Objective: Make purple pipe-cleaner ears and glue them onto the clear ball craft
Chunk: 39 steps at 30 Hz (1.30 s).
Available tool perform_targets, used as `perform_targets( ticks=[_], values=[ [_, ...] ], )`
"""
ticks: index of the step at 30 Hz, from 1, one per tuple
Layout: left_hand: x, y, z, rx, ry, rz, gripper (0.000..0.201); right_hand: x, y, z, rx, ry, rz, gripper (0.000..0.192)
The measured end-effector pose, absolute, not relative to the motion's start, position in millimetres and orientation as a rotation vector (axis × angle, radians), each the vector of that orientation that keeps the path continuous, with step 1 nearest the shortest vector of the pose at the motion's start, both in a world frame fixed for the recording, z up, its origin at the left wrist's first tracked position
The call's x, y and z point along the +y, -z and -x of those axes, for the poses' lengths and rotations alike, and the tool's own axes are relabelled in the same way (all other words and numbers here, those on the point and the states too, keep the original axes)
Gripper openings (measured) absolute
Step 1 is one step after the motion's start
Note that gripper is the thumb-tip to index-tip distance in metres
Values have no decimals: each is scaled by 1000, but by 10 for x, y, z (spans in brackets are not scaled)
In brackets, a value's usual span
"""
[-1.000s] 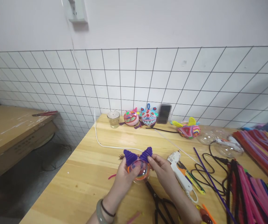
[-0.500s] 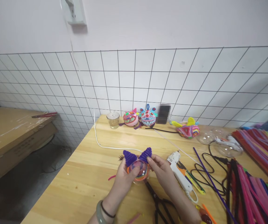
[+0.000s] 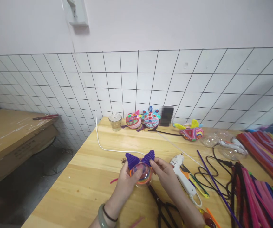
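Head view, clock read from the ball. Holding the ball above the bench in the left hand, with a grip curled closed around its side and a thumb over its front, hiding part of it. Pinching a purple ear, at one o'clock, in the right hand, with a grip narrowed to thumb and fingertips. At eleven, just above the left fingers, seeing a second ear.

Containers: farther off at eleven, seeing an upright glass, pale in its lower part; cannot tell whether from liquid. Between two and three, seeing clear shells; cannot make out any contents. In the ball, seeing coloured bands through the clear wall; cannot tell whether inside or behind.

Around: near twelve, seeing a pink toy and a blue toy side by side; at two, a yellow-eared toy. At three, just beyond the right hand, a glue gun, then a tangled black cord and a purple stem. Between four and five, scissors, pointing up toward the ball, partly covered by the right forearm.
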<state>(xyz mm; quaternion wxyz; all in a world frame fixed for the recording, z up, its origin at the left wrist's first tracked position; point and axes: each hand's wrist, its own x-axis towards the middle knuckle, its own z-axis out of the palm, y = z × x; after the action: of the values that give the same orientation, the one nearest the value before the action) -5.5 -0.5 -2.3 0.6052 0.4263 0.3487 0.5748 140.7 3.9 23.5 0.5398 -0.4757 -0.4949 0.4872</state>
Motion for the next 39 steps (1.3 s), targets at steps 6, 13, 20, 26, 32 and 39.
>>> perform_targets(
  ticks=[6, 13, 20, 26, 32, 39],
  values=[
    [-8, 3, 57, 804, -1333, -972, 35, 41, -233, -1410, -1173, -1161, 1136, 32],
    [-9, -3, 59, 823, -1321, -953, 36, 46, -234, -1410, -1179, -1167, 1147, 33],
    [-18, -19, 59, 844, -1329, -969, 36, 35, -267, -1405, -1185, -1161, 1180, 36],
    [-18, -7, 57, 847, -1324, -978, 37, 34, -280, -1406, -1201, -1162, 1187, 37],
    [-15, -15, 57, 860, -1319, -973, 37, 30, -250, -1411, -1205, -1151, 1176, 35],
    [-3, -7, 58, 846, -1327, -987, 38, 34, -249, -1398, -1209, -1146, 1175, 36]
  ],
)
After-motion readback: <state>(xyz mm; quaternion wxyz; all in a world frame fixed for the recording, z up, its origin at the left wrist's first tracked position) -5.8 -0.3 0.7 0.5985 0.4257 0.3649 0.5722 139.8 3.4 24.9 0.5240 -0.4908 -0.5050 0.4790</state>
